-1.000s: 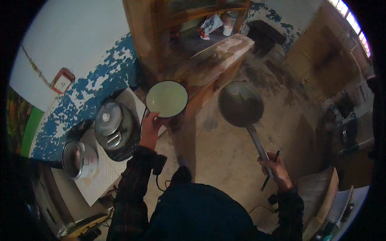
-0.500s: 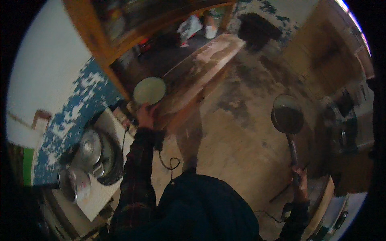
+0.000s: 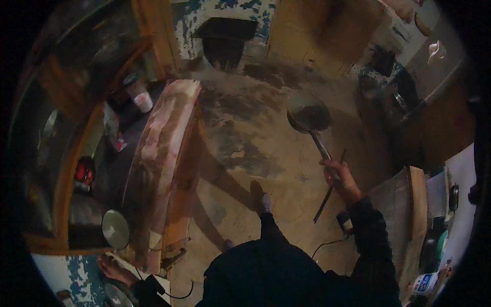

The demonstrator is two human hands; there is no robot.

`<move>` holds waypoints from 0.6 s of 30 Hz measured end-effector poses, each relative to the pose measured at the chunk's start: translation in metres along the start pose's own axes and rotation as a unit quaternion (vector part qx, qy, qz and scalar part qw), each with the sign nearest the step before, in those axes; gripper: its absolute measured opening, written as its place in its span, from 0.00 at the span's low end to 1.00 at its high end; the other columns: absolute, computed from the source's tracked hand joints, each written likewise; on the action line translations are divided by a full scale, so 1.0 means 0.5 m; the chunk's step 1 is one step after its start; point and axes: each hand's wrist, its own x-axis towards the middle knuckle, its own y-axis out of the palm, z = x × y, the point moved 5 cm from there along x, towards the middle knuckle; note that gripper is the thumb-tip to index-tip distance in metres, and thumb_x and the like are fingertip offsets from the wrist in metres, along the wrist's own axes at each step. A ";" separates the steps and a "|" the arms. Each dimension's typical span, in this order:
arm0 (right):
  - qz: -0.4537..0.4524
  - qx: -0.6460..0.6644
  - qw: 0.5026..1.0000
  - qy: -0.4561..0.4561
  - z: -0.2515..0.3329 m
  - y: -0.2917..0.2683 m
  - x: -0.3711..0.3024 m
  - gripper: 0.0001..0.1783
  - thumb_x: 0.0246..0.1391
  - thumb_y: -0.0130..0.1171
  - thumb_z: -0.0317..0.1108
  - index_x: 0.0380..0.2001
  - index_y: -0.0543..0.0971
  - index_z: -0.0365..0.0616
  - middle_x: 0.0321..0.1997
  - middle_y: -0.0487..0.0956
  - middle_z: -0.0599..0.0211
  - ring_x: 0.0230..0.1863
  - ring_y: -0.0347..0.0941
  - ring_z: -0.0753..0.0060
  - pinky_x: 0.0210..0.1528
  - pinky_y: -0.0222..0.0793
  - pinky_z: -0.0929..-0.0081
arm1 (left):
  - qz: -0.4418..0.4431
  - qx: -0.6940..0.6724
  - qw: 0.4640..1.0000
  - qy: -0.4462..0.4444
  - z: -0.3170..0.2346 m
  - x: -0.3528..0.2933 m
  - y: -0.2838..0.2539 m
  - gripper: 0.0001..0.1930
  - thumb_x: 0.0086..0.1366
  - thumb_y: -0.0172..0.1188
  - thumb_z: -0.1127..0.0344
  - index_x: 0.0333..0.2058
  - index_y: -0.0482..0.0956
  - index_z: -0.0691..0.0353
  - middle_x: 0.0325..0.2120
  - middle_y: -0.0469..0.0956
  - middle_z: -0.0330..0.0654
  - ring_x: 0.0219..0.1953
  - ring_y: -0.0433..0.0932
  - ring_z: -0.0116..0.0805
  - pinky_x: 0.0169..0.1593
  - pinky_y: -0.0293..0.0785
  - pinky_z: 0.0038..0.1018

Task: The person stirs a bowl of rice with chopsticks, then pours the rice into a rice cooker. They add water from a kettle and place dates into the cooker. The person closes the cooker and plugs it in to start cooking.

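Observation:
My right hand (image 3: pixel 341 180) is closed around the long handle of a saucepan (image 3: pixel 311 113). The round pan extends away from me above the floor, its inside dark. At the lower left, my left hand (image 3: pixel 118 271) has its fingers stretched out, with nothing visible in them. Just beyond those fingers is a pale round bowl (image 3: pixel 115 228), at the near end of a worn wooden bench (image 3: pixel 166 148). A small gap shows between hand and bowl. Part of a metal pot lid (image 3: pixel 117 295) appears below my left hand.
A glass-fronted wooden cabinet (image 3: pixel 61 204) stands along the left, with a white cup (image 3: pixel 143 101) and a red item (image 3: pixel 85 171) on its dark shelf. Ahead is a dark bin (image 3: pixel 223 46). A wooden-edged counter (image 3: pixel 418 197) lies at right, and a dark stick (image 3: pixel 323 204) below the pan.
My view has swung to the right, so bench and cabinet now sit further left. My left hand has come away from the bowl. The saucepan stays in my right hand, now higher in view.

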 end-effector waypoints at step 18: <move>0.001 0.118 0.986 0.121 0.029 -0.173 0.869 0.12 0.56 0.58 0.40 0.33 0.79 0.43 0.18 0.73 0.71 0.12 0.57 0.82 0.16 0.46 0.81 | 0.378 0.009 0.915 -0.139 -0.152 -0.446 1.419 0.09 0.67 0.55 0.67 0.43 0.77 0.62 0.28 0.75 0.36 0.25 0.71 0.22 0.27 0.63 0.19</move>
